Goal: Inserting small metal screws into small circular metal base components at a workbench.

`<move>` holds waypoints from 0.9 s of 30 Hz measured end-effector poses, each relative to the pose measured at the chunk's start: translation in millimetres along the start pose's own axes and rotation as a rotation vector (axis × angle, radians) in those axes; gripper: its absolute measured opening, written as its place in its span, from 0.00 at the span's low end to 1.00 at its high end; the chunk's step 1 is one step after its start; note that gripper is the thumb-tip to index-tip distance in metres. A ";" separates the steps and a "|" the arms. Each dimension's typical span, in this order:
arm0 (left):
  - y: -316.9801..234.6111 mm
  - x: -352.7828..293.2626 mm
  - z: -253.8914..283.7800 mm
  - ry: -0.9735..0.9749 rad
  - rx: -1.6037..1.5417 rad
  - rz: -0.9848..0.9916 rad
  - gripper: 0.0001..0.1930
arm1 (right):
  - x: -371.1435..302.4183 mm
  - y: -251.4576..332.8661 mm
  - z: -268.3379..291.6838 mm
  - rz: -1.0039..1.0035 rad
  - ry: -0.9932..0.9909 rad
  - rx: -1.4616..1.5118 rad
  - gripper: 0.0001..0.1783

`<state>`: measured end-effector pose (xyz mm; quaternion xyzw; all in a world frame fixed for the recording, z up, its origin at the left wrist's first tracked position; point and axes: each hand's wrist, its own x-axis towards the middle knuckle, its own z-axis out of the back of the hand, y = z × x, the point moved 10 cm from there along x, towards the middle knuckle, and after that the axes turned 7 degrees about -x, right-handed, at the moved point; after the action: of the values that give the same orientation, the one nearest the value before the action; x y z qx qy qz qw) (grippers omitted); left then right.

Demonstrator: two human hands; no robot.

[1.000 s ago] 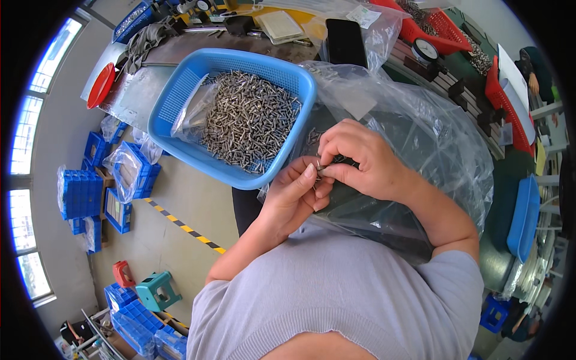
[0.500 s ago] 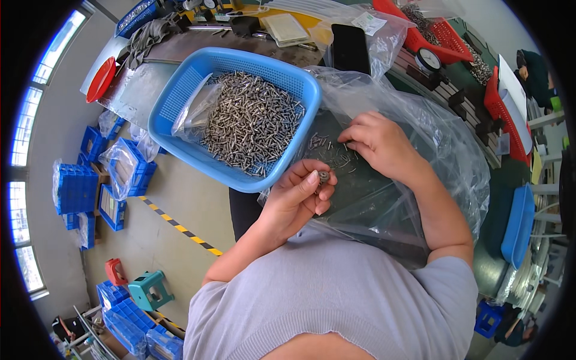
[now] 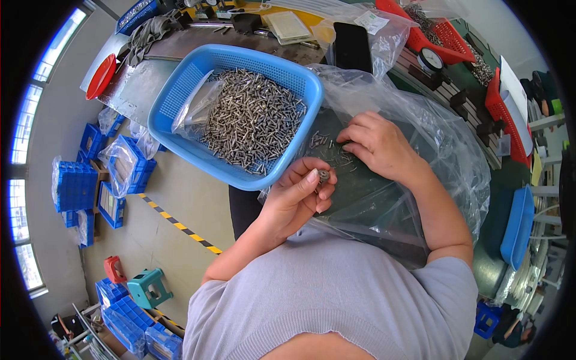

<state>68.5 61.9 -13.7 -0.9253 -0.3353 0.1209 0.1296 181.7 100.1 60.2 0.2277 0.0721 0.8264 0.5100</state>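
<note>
In my left hand (image 3: 295,193) I pinch a small round metal part (image 3: 323,176) with a hole in its face, between thumb and fingers. My right hand (image 3: 375,144) hovers just above the loose metal pins (image 3: 344,158) scattered on the dark green tabletop. Its fingers are bent with the tips close together; whether a pin is between them is too small to tell. To the left of both hands, a blue perforated basket (image 3: 225,54) holds a big heap of short metal pins (image 3: 255,120) and a clear plastic bag (image 3: 198,108).
Clear plastic sheeting (image 3: 444,162) spreads under and beyond my right arm. A black phone (image 3: 352,48) lies behind the basket. Farther right are a dial gauge (image 3: 429,59) and a red basket (image 3: 447,45) of metal parts. Blue crates (image 3: 77,187) stand on the floor at left.
My right hand has shifted very slightly left over the loose pins, its fingers a little changed. The left hand keeps its hold on the round part, almost still.
</note>
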 end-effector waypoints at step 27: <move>-0.1 -0.2 2.8 -0.014 0.017 -0.002 0.10 | -3.4 17.2 -0.2 -0.272 0.158 0.452 0.03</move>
<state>67.4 62.3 -16.3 -0.9230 -0.3360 0.1301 0.1353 168.9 89.1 65.0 0.2588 0.3239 0.7286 0.5452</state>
